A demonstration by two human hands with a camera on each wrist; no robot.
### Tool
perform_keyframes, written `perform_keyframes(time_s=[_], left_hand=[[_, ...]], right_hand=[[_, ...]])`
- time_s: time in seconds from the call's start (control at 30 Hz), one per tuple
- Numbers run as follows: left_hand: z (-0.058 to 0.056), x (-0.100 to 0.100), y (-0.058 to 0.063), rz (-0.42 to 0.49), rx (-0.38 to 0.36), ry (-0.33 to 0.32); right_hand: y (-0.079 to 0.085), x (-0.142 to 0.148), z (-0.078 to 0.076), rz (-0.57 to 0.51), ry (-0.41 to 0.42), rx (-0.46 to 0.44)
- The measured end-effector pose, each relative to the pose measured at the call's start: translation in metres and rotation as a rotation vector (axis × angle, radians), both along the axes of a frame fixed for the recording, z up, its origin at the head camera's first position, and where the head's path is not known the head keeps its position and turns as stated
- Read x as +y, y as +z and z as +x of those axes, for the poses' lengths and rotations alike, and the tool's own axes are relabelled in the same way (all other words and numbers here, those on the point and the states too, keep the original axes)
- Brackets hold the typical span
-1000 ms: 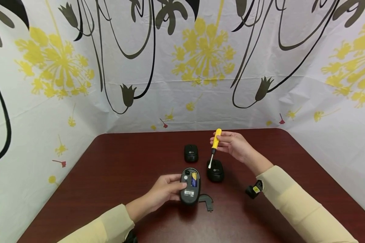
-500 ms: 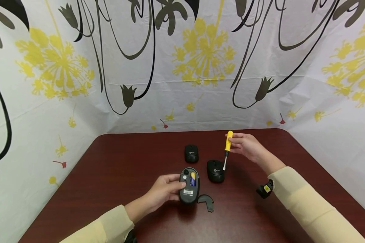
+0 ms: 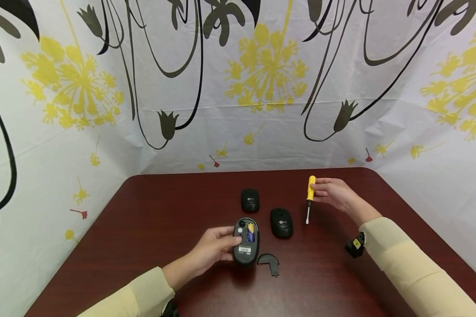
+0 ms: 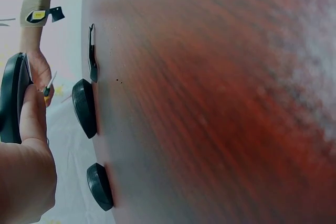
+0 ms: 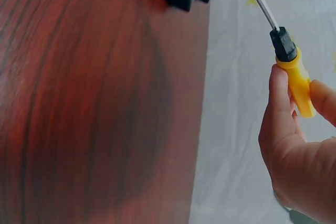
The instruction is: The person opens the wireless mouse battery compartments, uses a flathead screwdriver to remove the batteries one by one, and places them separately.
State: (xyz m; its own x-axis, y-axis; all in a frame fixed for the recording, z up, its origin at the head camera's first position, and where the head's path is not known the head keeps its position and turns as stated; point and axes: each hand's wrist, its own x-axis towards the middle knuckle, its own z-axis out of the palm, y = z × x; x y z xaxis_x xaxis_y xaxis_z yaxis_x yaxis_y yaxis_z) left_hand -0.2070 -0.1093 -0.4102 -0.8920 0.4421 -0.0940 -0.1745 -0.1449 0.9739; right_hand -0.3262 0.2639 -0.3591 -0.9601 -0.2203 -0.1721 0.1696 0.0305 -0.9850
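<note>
My left hand (image 3: 217, 243) holds a black computer mouse (image 3: 243, 259) with its underside turned up, thumb on the base. A blue and yellow battery (image 3: 251, 233) shows in its uncovered compartment. On the table just right of that mouse lies a curved black battery cover (image 3: 270, 261). My right hand (image 3: 335, 193) pinches a screwdriver (image 3: 311, 189) by its yellow handle, the metal shaft pointing down. In the right wrist view the handle (image 5: 298, 85) sits between thumb and fingers. The screwdriver's tip stands right of a second black mouse (image 3: 281, 223).
A third black mouse (image 3: 250, 200) rests farther back on the dark red table (image 3: 174, 202). Behind the table hangs a white cloth (image 3: 230, 132) with printed flowers. A small black device (image 3: 355, 245) is strapped at the right wrist.
My right hand has moved to the right with the screwdriver, from in front of the second mouse to beside it. The left hand and its mouse have hardly moved.
</note>
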Motion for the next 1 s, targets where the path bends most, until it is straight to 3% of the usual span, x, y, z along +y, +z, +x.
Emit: perform_keyframes(time_s=[0.2,0.43,1.0], left_hand=[[0.001,0.0,0.0,-0.003,-0.009,0.004],[0.001,0.001,-0.001,-0.002,-0.003,-0.005],[0.002,0.002,-0.001,-0.013,-0.006,-0.005]], right_hand=[[-0.012,0.01,-0.005,-0.006,-0.022,-0.019],[-0.025,0.018,-0.01,0.083,0.015,-0.054],[-0.048,0.012,-0.016,0.184,-0.011,-0.124]])
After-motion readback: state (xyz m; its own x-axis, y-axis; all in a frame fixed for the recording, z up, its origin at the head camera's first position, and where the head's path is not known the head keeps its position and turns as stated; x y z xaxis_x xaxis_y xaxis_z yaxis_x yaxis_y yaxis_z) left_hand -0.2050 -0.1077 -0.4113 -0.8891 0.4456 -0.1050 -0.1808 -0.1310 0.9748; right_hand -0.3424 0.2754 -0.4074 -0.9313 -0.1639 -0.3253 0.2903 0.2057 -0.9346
